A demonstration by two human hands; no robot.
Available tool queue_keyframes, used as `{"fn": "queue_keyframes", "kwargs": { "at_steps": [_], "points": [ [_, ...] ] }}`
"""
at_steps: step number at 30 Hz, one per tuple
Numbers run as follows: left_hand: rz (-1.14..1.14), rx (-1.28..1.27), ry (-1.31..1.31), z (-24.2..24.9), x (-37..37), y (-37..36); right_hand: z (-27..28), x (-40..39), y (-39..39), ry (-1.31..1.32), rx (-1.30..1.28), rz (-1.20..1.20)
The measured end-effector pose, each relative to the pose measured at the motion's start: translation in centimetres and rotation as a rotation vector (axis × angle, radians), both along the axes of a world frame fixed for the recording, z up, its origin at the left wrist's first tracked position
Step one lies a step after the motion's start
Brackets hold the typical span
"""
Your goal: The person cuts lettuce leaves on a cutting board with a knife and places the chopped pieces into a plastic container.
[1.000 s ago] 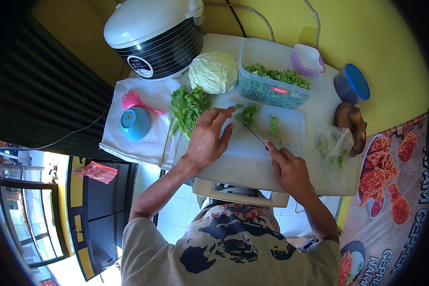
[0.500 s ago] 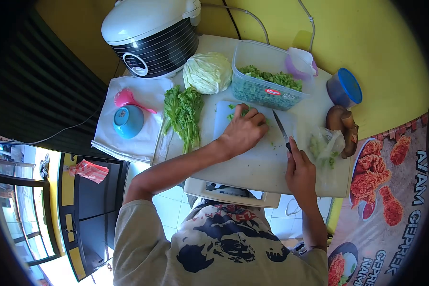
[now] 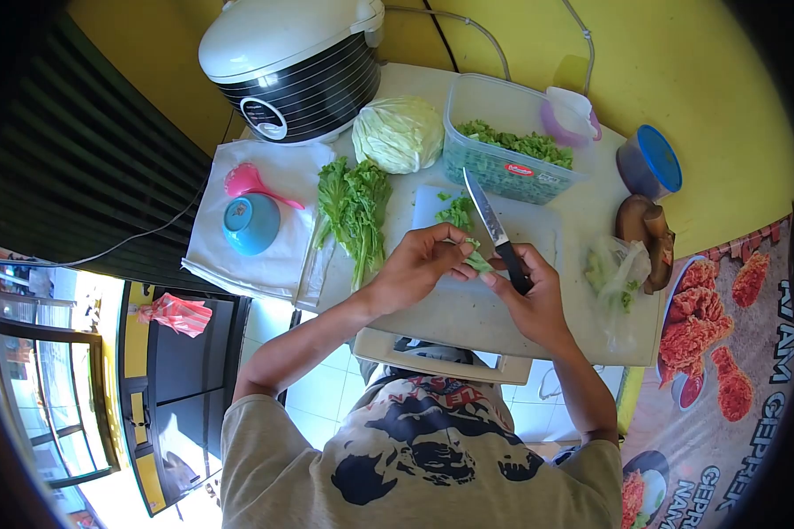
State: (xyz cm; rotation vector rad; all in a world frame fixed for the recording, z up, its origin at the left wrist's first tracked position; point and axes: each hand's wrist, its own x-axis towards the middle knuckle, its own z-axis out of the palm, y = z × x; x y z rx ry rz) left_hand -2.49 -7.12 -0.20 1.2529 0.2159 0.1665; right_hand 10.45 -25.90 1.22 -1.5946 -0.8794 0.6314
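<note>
Over the cutting board: both my hands meet above the white cutting board (image 3: 538, 231), so whatever drops lands on it.
Left hand: my left hand (image 3: 415, 264) has its fingers (image 3: 450, 251) pinched narrow on a small green piece (image 3: 476, 260), holding it clear of the board where I can see it.
Right hand: my right hand (image 3: 529, 291) is wrapped around the black handle of the knife (image 3: 494, 229), and its fingertips touch the same green piece; the blade points up and away from me, well off my left fingers.
Cut greens: a small heap (image 3: 456, 212) lies on the board just beside the blade, close to the clear tub (image 3: 503, 145) of chopped greens behind it, a short way to move them.
Uncut stock: the leafy bunch (image 3: 355, 207) lies on the bench (image 3: 591, 203) to the left of the board, with the cabbage (image 3: 399, 132) behind it, within my left hand's reach.
Scraps: a plastic bag (image 3: 616, 273) with green bits sits to the right of the board.
Aside: the blue bowl (image 3: 251, 225) and pink spoon (image 3: 247, 183) rest on a white cloth (image 3: 238, 264), apart from the cutting.
</note>
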Motion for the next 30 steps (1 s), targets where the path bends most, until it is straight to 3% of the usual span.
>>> {"fn": "queue_keyframes", "kwargs": {
  "at_steps": [5,14,17,20,30],
  "points": [
    [0.11,-0.002,0.044,-0.3,-1.8,0.8,-0.7,0.0,1.7,0.01,0.015,0.054],
    [0.313,0.804,0.178,1.4,-2.3,0.6,-1.2,0.9,3.9,-0.231,-0.051,0.116],
    [0.385,0.919,0.133,0.3,-2.1,0.4,-1.6,0.8,4.3,-0.32,-0.097,0.101],
    [0.398,0.999,0.19,-0.6,-1.8,0.6,-2.2,0.2,4.7,-0.623,0.085,-0.008],
    [0.454,1.003,0.193,-1.3,-1.3,0.6,-1.8,-2.5,-2.2,-0.899,-0.218,0.084]
  ]
}}
